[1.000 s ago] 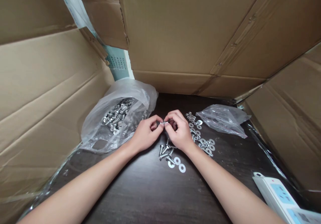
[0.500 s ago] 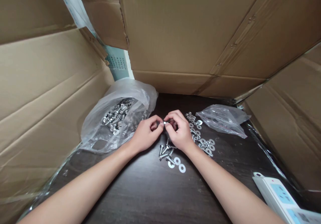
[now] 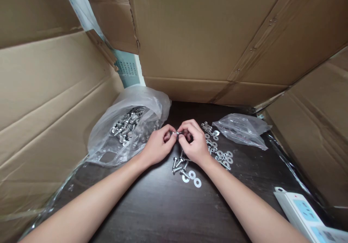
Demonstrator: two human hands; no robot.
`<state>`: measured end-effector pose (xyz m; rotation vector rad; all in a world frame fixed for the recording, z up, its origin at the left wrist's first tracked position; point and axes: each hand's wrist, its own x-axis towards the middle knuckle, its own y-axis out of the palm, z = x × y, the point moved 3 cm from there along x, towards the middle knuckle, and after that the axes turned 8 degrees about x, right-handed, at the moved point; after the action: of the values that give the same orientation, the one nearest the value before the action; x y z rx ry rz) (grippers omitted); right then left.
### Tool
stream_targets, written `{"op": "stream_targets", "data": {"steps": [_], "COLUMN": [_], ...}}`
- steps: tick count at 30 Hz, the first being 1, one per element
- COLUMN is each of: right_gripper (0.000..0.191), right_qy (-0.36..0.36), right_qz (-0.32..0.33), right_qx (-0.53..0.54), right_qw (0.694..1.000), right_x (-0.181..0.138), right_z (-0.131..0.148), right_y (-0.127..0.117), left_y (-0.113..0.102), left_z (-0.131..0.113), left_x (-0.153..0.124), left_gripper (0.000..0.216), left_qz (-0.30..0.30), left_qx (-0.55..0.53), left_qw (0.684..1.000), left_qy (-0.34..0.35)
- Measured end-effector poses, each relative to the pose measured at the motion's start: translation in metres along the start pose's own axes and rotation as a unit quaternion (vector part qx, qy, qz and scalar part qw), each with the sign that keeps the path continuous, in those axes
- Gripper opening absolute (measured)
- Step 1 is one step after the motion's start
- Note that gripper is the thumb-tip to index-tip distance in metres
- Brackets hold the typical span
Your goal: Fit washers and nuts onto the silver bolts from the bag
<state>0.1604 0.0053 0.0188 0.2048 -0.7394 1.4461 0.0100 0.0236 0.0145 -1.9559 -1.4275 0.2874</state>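
Note:
My left hand (image 3: 157,145) and my right hand (image 3: 193,143) meet over the dark table (image 3: 163,206), both pinched on one small silver bolt (image 3: 177,132) held between the fingertips. Just below them lie a few loose bolts (image 3: 179,165) and three flat washers (image 3: 191,177). To the right of my right hand is a scatter of nuts and washers (image 3: 219,150). A clear plastic bag full of bolts (image 3: 127,125) sits to the left of my left hand.
A flat, mostly empty clear bag (image 3: 240,130) lies at the right. Cardboard walls (image 3: 206,36) stand close on the left, back and right. A white power strip (image 3: 304,212) lies at the lower right edge.
Both hands stay in place; only the fingertips shift slightly around the small bolt.

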Motion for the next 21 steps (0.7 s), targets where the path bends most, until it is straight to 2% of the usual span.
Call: {"op": "stream_targets", "data": {"steps": [9,12,18,21], "right_gripper": [0.010,0.007,0.017,0.011], "right_qy": [0.031,0.025,0.007,0.020], "right_qz": [-0.006,0.003,0.011,0.008], "right_qx": [-0.039,-0.026,-0.013,-0.024], "right_qw": [0.999,0.999,1.000,0.999], "right_x": [0.0018,0.0009,0.0000,0.0010], "right_z": [-0.0055,-0.0045,-0.0012,-0.0030], "right_y": [-0.0001,0.0009,0.0004,-0.0001], "left_y": [-0.0012,-0.0006,0.0002,-0.0002], "left_z": [-0.0022,-0.0014,-0.0002,-0.0011], "left_x": [0.0000,0.0002,0.0009,0.0007], "left_gripper": [0.017,0.018,0.019,0.019], "left_qz": [-0.006,-0.005,0.001,0.002], "left_qx": [0.002,0.000,-0.001,0.001], "left_qw": [1.000,1.000,1.000,1.000], "left_qy": [-0.004,-0.003,-0.002,-0.002]}}
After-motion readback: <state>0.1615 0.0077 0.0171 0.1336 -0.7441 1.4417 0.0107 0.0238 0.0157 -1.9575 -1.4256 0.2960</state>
